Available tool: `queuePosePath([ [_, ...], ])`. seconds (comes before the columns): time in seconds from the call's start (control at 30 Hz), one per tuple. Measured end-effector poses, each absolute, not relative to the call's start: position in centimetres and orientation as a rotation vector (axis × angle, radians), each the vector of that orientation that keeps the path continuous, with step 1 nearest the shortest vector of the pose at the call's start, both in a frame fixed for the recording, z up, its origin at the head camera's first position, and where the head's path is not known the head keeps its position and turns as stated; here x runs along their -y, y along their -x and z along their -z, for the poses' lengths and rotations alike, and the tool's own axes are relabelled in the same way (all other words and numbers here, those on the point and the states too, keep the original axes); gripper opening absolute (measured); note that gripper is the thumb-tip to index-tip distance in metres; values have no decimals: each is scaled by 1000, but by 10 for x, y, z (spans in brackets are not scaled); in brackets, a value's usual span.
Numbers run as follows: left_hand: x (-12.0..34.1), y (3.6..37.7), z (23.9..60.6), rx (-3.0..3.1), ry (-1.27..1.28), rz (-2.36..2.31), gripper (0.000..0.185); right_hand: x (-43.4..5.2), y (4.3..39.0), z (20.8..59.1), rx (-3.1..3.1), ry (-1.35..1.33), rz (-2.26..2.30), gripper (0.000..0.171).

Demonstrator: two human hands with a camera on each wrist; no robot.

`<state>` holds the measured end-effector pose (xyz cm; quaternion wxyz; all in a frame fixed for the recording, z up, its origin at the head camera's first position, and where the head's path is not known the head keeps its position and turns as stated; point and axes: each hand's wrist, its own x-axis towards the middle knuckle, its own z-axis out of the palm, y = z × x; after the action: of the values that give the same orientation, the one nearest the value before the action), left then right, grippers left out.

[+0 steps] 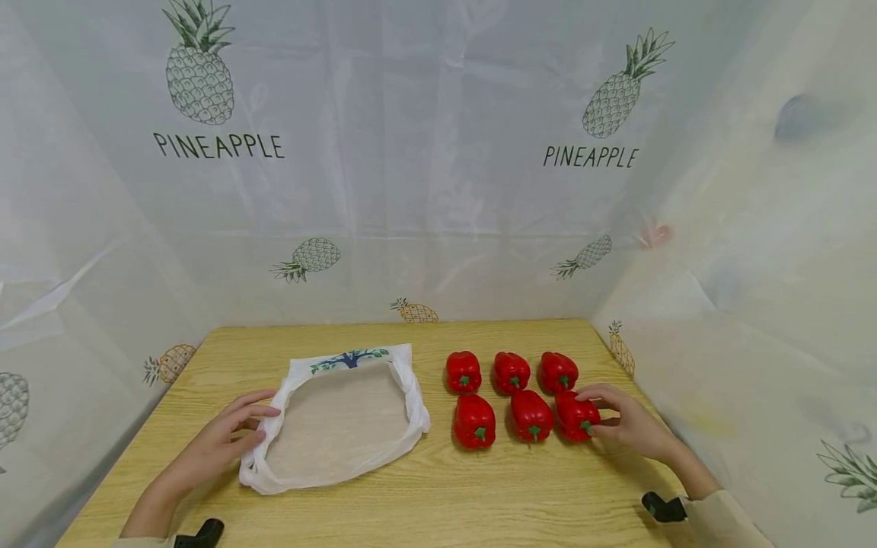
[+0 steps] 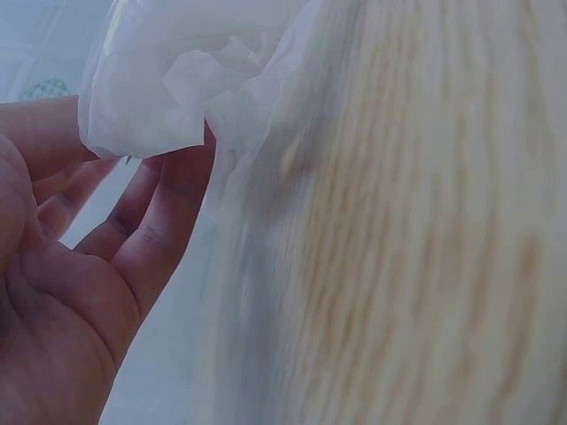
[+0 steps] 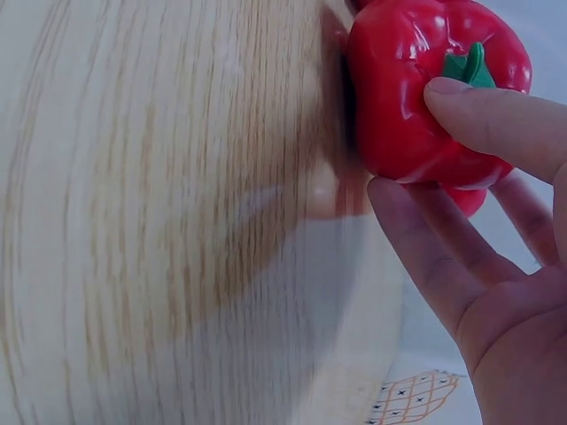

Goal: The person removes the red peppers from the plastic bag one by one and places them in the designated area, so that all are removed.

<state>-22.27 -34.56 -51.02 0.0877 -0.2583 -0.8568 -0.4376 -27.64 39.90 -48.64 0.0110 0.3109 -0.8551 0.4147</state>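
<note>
On table (image 1: 438, 487), hands hold bag (image 1: 342, 418), pepper (image 1: 577, 415).

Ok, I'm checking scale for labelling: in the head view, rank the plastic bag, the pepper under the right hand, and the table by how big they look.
1. Wooden table
2. White plastic bag, opened flat
3. Red bell pepper, held in the right hand

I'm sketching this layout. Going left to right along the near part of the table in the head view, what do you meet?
left hand → white plastic bag → three front-row red bell peppers → right hand, gripping the last pepper.
</note>
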Motion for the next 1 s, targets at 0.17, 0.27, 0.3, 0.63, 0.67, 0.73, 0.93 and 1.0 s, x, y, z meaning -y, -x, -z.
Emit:
queuePosePath([
  [0.17,346,223,510,2546,770,1303,32,-399,275,486,2662,-988,-1306,54],
  [0.27,347,223,511,2548,767,1305,32,-401,276,488,2657,-993,-1308,56],
  [0.3,347,223,511,2551,763,1309,32,-401,277,489,2655,-988,-1313,57],
  [0.63,347,223,511,2577,724,1314,32,-405,275,494,2643,-973,-1338,58],
  [0.67,346,223,511,2576,723,1316,31,-405,275,494,2643,-974,-1336,58],
  [0.73,346,223,511,2574,725,1312,32,-405,274,493,2645,-977,-1338,58],
  [0.93,345,222,511,2572,726,1296,32,-405,270,489,2622,-1004,-1298,58],
  [1.0,345,222,510,2578,718,1291,32,-406,269,488,2608,-1006,-1267,58],
])
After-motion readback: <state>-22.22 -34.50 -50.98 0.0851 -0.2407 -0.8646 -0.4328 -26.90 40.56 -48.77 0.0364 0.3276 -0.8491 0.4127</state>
